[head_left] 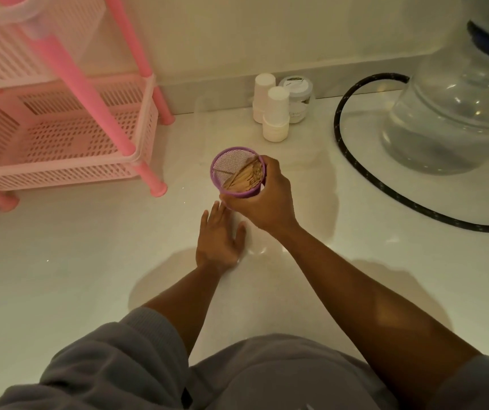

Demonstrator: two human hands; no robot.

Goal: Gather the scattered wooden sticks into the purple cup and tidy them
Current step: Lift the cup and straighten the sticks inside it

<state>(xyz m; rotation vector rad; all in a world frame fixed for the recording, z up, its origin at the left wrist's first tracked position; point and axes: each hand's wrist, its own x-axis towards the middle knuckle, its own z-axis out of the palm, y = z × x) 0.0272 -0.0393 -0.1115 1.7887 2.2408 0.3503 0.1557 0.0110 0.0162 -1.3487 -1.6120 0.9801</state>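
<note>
On my far left a pink plastic rack (60, 119) with perforated shelves stands on the glossy white floor (60, 276), its upper tier cut off by the frame edge. A pale wall (237, 34) with a grey skirting runs behind everything. My left hand (219, 236) lies flat on the floor, fingers spread and holding nothing, its fingertips partly hidden under my right hand. Just above it, my right hand (262, 199) wraps around the purple cup (231, 168) from the right side, so most of the cup's wall is covered; I cannot tell whether its base touches the floor. The cup is mesh with a solid purple rim, tilted toward me, and the wooden sticks (244, 177) lean bundled against its right side, one thin stick lying across the opening. Behind it, by the wall, stand two white bottles (275, 113) and a small jar (298, 97) whose label is too blurred to read. Further right a black hose (355, 161) curves across the floor beside a large clear water jug (456, 113), cut off at the frame edge.
</note>
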